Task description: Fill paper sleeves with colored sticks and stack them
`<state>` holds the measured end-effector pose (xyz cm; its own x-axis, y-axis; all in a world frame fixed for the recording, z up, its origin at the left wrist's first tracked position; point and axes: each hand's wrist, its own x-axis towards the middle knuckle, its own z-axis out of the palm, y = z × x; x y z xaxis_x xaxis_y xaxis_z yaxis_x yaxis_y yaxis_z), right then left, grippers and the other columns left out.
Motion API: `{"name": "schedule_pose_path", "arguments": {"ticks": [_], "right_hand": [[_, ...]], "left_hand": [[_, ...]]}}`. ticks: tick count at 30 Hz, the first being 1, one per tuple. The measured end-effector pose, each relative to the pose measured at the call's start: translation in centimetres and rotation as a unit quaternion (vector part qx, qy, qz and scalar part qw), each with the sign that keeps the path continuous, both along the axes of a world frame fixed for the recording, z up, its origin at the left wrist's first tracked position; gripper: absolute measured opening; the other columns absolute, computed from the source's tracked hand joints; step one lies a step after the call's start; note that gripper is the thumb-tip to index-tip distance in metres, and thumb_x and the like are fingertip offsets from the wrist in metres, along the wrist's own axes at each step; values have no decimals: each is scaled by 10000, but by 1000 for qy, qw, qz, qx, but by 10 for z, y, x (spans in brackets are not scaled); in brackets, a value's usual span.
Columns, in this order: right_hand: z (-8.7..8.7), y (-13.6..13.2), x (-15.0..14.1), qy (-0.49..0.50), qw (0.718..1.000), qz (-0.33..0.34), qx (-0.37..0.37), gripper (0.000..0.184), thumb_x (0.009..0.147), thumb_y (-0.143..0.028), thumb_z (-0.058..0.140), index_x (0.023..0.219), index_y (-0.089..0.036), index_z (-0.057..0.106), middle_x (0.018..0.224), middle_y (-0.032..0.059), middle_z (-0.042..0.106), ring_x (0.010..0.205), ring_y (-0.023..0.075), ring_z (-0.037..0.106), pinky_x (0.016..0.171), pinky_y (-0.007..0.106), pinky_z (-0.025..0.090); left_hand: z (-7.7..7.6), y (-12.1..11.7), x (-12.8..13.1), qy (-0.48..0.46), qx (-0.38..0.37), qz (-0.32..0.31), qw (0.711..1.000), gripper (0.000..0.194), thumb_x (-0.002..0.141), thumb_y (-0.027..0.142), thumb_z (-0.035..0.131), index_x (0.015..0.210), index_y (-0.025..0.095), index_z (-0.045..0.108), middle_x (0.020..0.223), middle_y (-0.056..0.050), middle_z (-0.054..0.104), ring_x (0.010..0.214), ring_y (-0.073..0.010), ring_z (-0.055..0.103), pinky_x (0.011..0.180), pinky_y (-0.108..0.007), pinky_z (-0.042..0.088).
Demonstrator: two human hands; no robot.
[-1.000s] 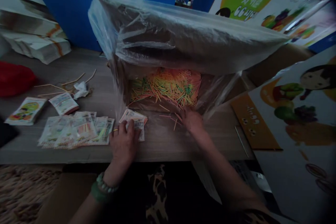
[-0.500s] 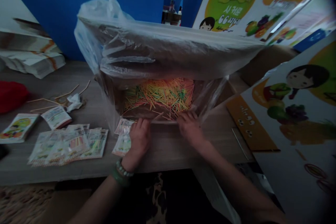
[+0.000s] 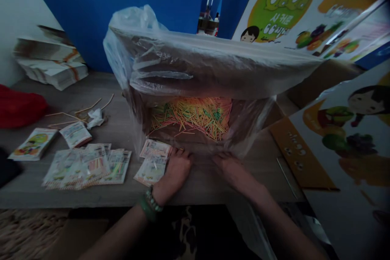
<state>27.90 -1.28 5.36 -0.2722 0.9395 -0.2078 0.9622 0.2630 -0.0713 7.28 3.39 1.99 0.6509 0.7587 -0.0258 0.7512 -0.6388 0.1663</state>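
A box (image 3: 213,65) lies on its side with its mouth towards me, lined with clear plastic (image 3: 170,55). Inside it is a heap of thin coloured sticks (image 3: 195,115), with a few loose ones near the front lip. My left hand (image 3: 178,166) rests low on the table just in front of the lip, fingers forward and apparently holding nothing. Two small printed sachets (image 3: 152,166) lie against its left side. My right hand (image 3: 230,168) lies by the lip further right, fingers stretched forward and nothing visible in them. Both sets of fingertips are dim and partly blurred.
Several filled clear sachets (image 3: 82,168) overlap on the left. Behind them are packet stacks (image 3: 33,144), crumpled tissue (image 3: 95,118), bent sticks and a red item (image 3: 21,106). A printed carton (image 3: 344,138) stands at right, beside a thin rod (image 3: 286,176).
Loose sticks that lay on the table before the box are now off it, some inside the lip. My left hand has moved right from the sachets; both hands have drawn back slightly.
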Motion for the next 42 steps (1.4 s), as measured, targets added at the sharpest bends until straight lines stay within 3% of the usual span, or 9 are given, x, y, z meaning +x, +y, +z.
{"name": "schedule_pose_path", "arguments": {"ticks": [5,8,13,18,22,25,28,32,42], "right_hand": [[15,40,-34,75,995,-47,41,277,947,-219,489,1183,-181,629,1214,112,669,1161,245,588,999,375,451],[5,83,-65,67,995,-27,70,383,928,-135,462,1276,-192,613,1327,119,599,1261,249,498,1070,397,378],[-22,130,-82,66,997,5,30,300,939,-196,463,1076,-227,728,1192,98,627,1103,239,546,926,350,430],[-26,135,-62,12,985,-127,119,312,971,-257,433,1150,-175,674,1196,137,621,1137,266,539,965,378,411],[-23,133,-58,-12,972,-212,101,470,934,-443,520,1247,-104,608,1279,207,574,1200,319,519,979,433,407],[-23,141,-61,-23,975,-211,71,479,908,-464,555,1196,-92,644,1260,220,595,1199,327,537,983,436,409],[-26,153,-67,-31,976,-208,54,338,943,-280,473,1135,-103,688,1202,200,644,1150,305,585,964,419,424],[-32,160,-75,-69,973,-195,101,403,926,-83,341,1141,-51,680,1157,232,654,1128,331,589,936,444,434],[-32,165,-63,-61,977,-183,86,387,929,-84,353,1166,-92,659,1195,216,655,1157,295,604,942,390,443]], "left_hand": [[-7,1,-1,-21,11,10,1000,222,929,167,520,986,184,733,1154,-115,675,1078,-296,579,946,-479,414],[-10,0,-2,-36,-9,13,999,226,937,164,508,1003,179,723,1098,-100,693,1054,-277,587,974,-466,410],[-7,-4,-6,-63,-44,26,997,247,952,147,474,1044,201,696,1052,-73,711,1008,-272,612,883,-424,473],[-5,-4,-8,-78,-51,16,996,251,933,112,485,1018,194,706,1056,-80,711,1028,-289,609,847,-416,504],[-7,-3,-6,-62,-67,4,996,271,930,112,482,1047,191,714,1116,-95,695,1073,-298,594,871,-442,507],[-7,-1,-4,-50,-88,4,995,296,933,110,461,1061,181,718,1123,-103,686,1087,-296,589,876,-430,509],[-6,0,-3,-44,-102,1,994,300,931,106,453,1055,164,720,1114,-109,683,1086,-295,589,867,-416,517],[-6,-1,-2,-38,-111,6,993,308,927,104,464,1084,173,720,1066,-113,691,1060,-303,599,814,-407,535],[-8,-5,-5,-64,-77,8,995,300,922,80,459,1021,172,727,1032,-109,693,1030,-294,604,798,-397,537]]}}
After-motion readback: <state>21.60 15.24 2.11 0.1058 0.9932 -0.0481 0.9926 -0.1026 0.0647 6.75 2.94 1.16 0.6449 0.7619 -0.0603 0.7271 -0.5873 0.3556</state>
